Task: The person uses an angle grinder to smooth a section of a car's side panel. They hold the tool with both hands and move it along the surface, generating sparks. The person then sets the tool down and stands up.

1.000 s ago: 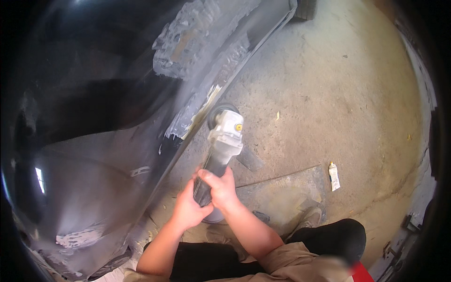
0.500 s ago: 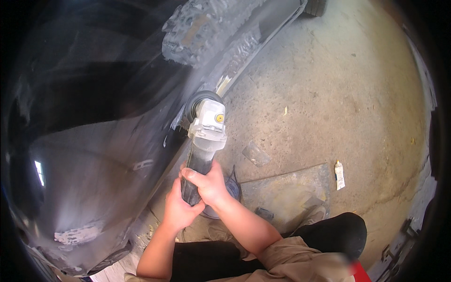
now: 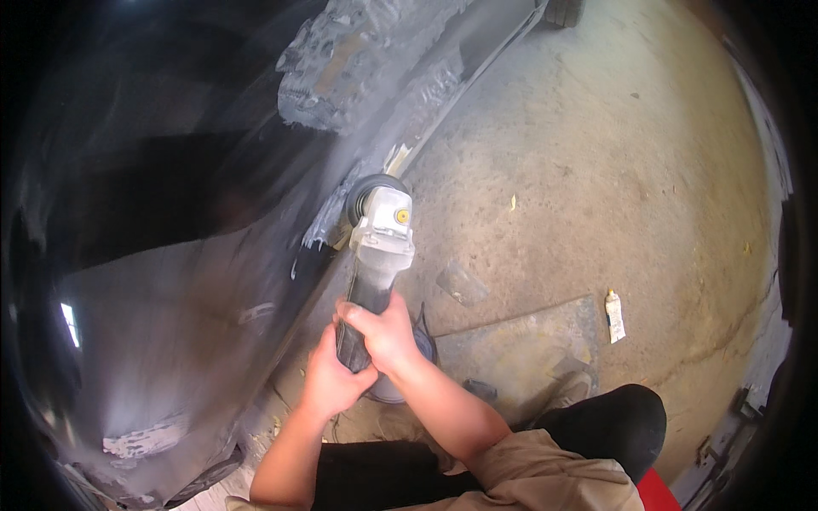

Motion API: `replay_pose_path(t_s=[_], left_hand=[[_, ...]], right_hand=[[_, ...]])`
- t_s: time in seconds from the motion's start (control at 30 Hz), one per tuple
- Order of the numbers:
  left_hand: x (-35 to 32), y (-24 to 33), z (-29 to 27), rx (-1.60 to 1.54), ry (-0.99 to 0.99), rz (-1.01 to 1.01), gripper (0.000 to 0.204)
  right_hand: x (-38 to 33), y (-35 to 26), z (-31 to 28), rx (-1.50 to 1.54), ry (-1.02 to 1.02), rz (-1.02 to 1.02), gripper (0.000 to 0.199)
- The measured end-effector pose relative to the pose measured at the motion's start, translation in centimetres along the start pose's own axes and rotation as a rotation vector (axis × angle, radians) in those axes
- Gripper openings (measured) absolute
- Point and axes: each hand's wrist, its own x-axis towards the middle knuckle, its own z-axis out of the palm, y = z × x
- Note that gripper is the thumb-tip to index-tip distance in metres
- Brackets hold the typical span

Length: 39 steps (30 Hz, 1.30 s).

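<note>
Both hands on angle grinder, disc end at dark car body panel

Right hand (image 3: 388,332) fingers clenched round the grinder (image 3: 375,264) body, left hand (image 3: 332,383) fingers wrapped on its rear end just below; grinder head touches lower edge of car panel (image 3: 170,324) with sanded grey patches (image 3: 341,68). Concrete floor (image 3: 596,170) to the right, small tube (image 3: 614,313) lying well apart, person's knee (image 3: 622,422) low right
</note>
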Motion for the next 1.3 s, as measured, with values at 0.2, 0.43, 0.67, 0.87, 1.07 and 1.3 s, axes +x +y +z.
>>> replay_pose_path(t_s=[0.2, 0.43, 0.67, 0.87, 1.07, 1.3], left_hand=[[2.4, 0.2, 0.6, -0.059, -0.081, -0.065, 0.073], [4.3, -0.1, 2.0, -0.092, -0.107, -0.004, 0.081], [5.8, 0.2, 2.6, -0.123, -0.123, 0.027, 0.084], [6.4, 1.4, 3.0, -0.142, -0.172, -0.037, 0.083], [7.1, 1.4, 3.2, -0.161, -0.159, -0.023, 0.084], [7.6, 2.1, 3.2, -0.151, -0.164, -0.021, 0.084]], right_hand=[[1.5, -1.0, -0.7, 0.011, 0.077, -0.010, 0.026], [3.0, -1.5, -1.9, -0.106, 0.146, -0.102, 0.023], [3.8, -3.9, -1.6, -0.148, 0.150, -0.114, 0.024], [3.9, -4.6, -2.3, -0.118, 0.173, -0.099, 0.026], [4.8, -4.3, -2.6, -0.097, 0.201, -0.132, 0.027], [4.8, -5.6, -1.9, -0.091, 0.179, -0.155, 0.022]])
